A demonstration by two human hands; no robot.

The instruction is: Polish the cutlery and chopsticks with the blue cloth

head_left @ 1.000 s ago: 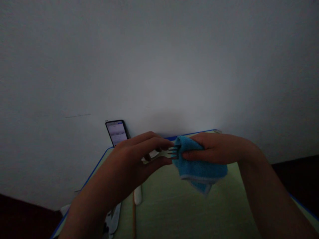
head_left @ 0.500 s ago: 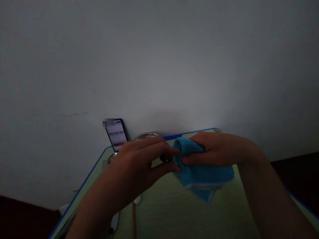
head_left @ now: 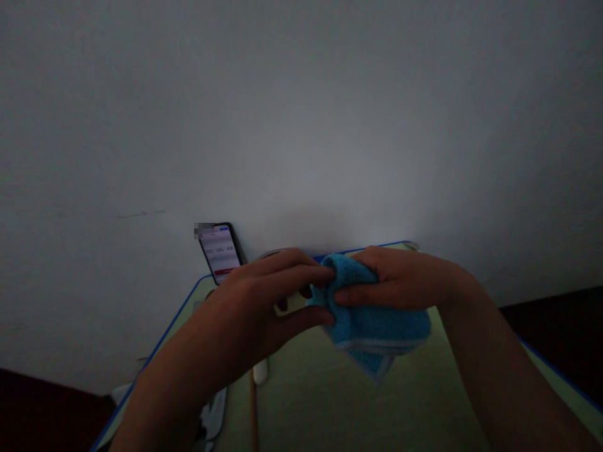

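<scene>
I find the blue cloth [head_left: 384, 326] folded and bunched, its nap rough, a pale border along the lower edge. I hold it above the desk [head_left: 330, 408]. My right hand [head_left: 398, 276] pinches it, thumb in front, fingers largely hidden behind. My left hand [head_left: 264, 298] is curved, forefinger and thumb apart, tips touching the cloth's left end; whether they grip, I cannot tell. The long axis runs roughly left to right, rolled end pointing left, one corner hanging towards me.

phone [head_left: 220, 252] text blurred, brown stick [head_left: 254, 411] cut off at bottom, blue cloth [head_left: 377, 326] partly behind right hand [head_left: 389, 279]
</scene>
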